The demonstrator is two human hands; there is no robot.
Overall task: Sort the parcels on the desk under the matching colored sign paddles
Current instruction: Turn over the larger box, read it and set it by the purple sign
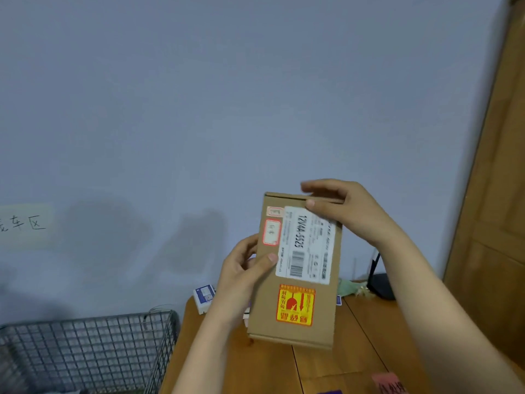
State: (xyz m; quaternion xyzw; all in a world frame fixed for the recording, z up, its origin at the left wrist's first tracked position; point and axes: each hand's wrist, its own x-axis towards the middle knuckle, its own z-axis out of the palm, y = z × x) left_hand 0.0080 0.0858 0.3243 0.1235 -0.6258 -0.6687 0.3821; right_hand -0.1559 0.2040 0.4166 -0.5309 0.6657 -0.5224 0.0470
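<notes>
Above the desk's (326, 362) back edge, my left hand (241, 277) and right hand (349, 211) gripped the parcel (295, 302), its long axis upright.

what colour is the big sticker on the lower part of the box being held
Yellow with red print and a red border, on the cardboard box; sticker shows in the head view.

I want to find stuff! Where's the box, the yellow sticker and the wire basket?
box (267, 317): head view, bare cardboard front.
yellow sticker (295, 305): head view, its middle.
wire basket (85, 354): head view, mesh side wall.
</notes>
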